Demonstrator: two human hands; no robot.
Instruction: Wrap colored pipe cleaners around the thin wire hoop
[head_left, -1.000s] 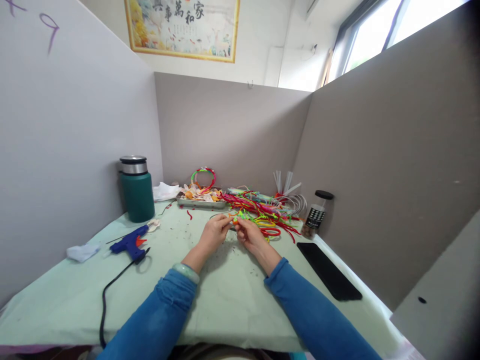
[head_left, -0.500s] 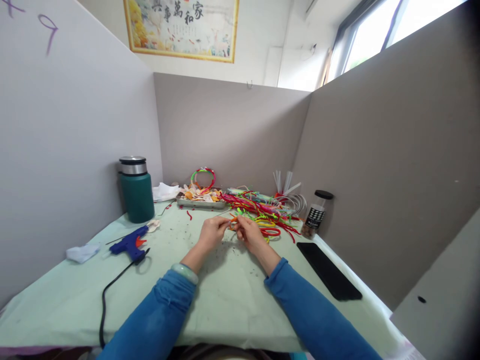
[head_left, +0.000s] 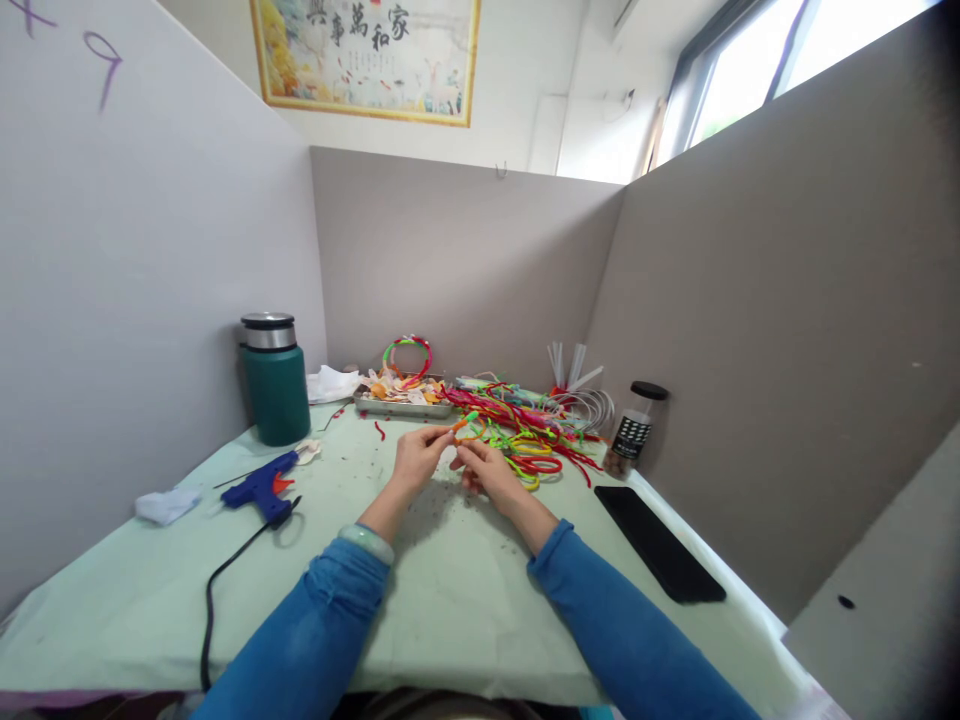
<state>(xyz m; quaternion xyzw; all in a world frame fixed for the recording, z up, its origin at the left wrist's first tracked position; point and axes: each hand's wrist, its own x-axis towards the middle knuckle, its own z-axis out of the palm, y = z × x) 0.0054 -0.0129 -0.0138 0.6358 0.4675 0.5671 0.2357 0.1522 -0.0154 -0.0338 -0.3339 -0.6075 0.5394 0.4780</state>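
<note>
- Shifted slightly toward nine o'clock since the earlier frame, with more of an orange strip (head_left: 463,424) exposed.
- Left hand (head_left: 421,455) pinching the strip, green end toward one o'clock; right hand (head_left: 489,470) curled just beside, grip unclear; forearms converging toward twelve.
- Already curved, seemingly part-made; remainder impossible to tell.
- Toward eleven: multicoloured ring (head_left: 430,357), apparently complete, over tray (head_left: 401,408).
- Toward one or two: loose fuzzy stems (head_left: 510,410), unused by appearance.

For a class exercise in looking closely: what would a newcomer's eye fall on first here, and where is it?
Probably the tangle of bright strands at the back, just right of the metal tray. Then the left hand near the centre, pinching an orange and green piece, with the right hand close beside it. The green flask and blue glue gun also catch the eye, at left.
</note>
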